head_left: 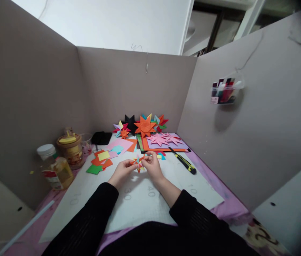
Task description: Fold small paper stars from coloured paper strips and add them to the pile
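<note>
A small multicoloured folded paper star, mostly orange with pale points, is held up over the white board. My left hand pinches its left side between thumb and fingers. On its right side my right hand grips it, with the index finger bent over the top. Fingers partly hide the star. Small yellow and blue paper pieces lie just beyond my right hand. To the left are loose paper squares in orange, yellow and green.
Finished paper stars lean against the back panel. Pink stars lie on stacked coloured sheets. A yellow-black utility knife rests at right. A white-lidded jar and a brown tub stand left. Grey panels enclose the table.
</note>
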`<state>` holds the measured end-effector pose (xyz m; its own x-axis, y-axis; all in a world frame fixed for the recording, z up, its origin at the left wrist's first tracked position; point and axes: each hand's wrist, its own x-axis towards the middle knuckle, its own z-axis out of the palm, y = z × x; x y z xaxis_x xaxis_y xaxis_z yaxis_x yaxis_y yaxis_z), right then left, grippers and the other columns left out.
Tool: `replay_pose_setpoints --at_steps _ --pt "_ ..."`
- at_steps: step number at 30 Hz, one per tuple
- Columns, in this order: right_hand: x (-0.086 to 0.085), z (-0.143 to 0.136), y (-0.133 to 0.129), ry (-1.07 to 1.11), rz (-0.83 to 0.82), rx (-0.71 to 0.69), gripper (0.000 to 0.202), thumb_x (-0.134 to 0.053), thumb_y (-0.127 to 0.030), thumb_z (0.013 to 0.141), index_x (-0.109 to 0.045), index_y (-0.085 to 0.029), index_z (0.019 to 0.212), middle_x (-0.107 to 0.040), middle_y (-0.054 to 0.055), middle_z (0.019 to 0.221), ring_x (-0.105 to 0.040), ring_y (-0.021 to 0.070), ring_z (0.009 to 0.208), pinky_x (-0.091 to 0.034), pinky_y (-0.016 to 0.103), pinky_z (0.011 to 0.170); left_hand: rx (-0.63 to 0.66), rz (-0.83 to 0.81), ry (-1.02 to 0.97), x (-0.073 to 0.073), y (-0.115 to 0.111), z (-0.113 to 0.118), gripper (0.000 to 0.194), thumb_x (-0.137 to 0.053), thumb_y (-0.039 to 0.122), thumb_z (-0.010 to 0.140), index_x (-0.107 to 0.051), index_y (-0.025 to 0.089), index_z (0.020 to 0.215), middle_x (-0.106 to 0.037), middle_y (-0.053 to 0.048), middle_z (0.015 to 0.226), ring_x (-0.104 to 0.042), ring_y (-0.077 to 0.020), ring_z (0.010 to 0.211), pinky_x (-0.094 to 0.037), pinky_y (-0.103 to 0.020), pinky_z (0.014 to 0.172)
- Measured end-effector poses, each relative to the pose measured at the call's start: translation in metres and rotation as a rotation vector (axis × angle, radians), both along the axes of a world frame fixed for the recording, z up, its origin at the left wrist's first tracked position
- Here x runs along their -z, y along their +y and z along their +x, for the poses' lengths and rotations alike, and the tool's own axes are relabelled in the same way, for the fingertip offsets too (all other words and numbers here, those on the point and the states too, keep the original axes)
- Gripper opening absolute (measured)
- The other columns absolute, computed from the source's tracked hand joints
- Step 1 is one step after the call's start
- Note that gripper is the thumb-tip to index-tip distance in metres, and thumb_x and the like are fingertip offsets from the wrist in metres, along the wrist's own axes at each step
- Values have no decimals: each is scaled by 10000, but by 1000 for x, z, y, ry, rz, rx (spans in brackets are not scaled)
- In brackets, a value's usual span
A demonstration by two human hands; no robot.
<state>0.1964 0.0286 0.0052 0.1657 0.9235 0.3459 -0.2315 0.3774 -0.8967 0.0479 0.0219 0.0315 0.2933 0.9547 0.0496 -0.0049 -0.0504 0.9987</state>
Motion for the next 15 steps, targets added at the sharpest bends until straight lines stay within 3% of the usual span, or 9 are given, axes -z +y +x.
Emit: replay_pose_setpoints --at_steps 5,10,15 --pt "-3 -1 -5 -97 71 46 280 -603 -187 707 -418 -232 912 -511 -41 755 -546 115 667 -461 256 640 12 62 30 -1 -2 2 294 -703 394 652 -663 108 709 -624 -16 597 -511 -100 519 -349 -207 500" --pt "-15 3 -17 -471 268 189 117 -593 -199 744 -566 -227 855 -515 56 1016 -497 205 1020 -428 343 849 -100 252 119 2 2 1 259 -693 350 654 -698 123 779 -698 -65 761 -617 -178 708 -449 -254 655" --pt "-22 6 -22 -573 324 176 60 -584 -172 753 -580 -224 785 -482 70 1044 -474 223 1066 -376 397 939 -144 373 236 5 2 0 230 -648 332 693 -706 134 794 -706 -68 763 -626 -190 725 -457 -260 647"
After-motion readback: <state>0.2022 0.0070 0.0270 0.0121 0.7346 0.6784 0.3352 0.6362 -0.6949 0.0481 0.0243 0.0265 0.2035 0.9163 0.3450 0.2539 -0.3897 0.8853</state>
